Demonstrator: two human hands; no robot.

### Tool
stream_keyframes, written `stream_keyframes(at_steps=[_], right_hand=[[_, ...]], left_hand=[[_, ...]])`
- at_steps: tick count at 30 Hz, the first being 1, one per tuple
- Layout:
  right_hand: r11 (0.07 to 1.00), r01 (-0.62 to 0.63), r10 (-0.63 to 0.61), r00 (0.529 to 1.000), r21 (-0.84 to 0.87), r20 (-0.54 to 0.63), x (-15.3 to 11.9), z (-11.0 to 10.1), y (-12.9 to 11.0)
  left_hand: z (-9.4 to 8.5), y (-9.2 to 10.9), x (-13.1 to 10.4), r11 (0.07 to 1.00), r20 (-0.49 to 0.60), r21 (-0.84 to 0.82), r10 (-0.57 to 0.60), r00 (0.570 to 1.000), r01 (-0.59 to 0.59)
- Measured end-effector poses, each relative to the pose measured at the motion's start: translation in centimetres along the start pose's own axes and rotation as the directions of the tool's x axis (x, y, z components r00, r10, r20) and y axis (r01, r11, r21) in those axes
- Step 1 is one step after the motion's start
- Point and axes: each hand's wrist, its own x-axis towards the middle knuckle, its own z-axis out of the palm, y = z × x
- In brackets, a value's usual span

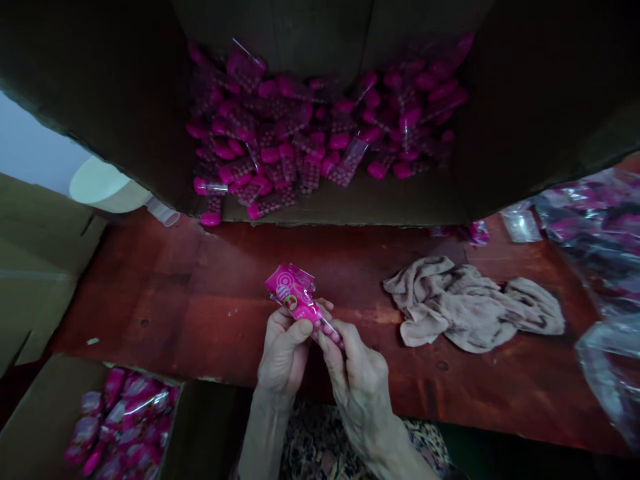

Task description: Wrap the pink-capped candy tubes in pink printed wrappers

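Near the front edge of the red table, my left hand (286, 345) is closed round pink printed wrappers (293, 293), its thumb lying on their lower end. My right hand (356, 368) pinches the lower right end of a small clear container with pink balls (330, 330), which meets the lower end of the wrappers. How far the container sits inside a wrapper I cannot tell. Both hands are almost touching. Beyond them, a large open cardboard box (340, 215) holds a pile of pink-capped clear containers (300, 140) with pink balls.
A crumpled beige cloth (475, 307) lies on the red table (200, 300) at the right. Clear plastic bags with pink packets (595, 207) are at the far right. Lower left stands a carton (40, 407) of wrapped pink packets (135, 413). A pale round tub (107, 187) is upper left.
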Motion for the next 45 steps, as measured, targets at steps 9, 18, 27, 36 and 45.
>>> stream_keyframes(at_steps=[9, 18, 27, 36, 45], right_hand=[[0.996, -0.085, 0.084, 0.986, -0.005, -0.148, -0.7, 0.6, 0.0], [0.951, -0.238, 0.238, 0.971, 0.196, 0.027, -0.4, 0.9, 0.0], [0.886, -0.347, 0.346, 0.936, 0.306, 0.059, -0.6, 1.1, 0.3], [0.857, -0.371, 0.39, 0.921, 0.357, 0.021, -1.1, 1.6, -0.1], [0.656, -0.522, 0.515, 0.837, 0.545, 0.182, -1.1, 2.3, 0.0]], left_hand=[[1.7, -0.9, -1.0, 0.986, -0.098, -0.111, -0.132, 0.986, 0.121], [1.2, -0.2, -0.9, 0.999, -0.241, -0.034, 0.008, 0.971, -0.016], [1.3, -0.4, -0.6, 0.998, -0.159, 0.048, -0.028, 0.987, 0.036], [3.0, -1.0, -2.3, 0.999, -0.364, -0.039, -0.035, 0.931, 0.022], [2.5, -0.4, -1.9, 0.996, -0.396, -0.075, 0.007, 0.918, -0.04]])
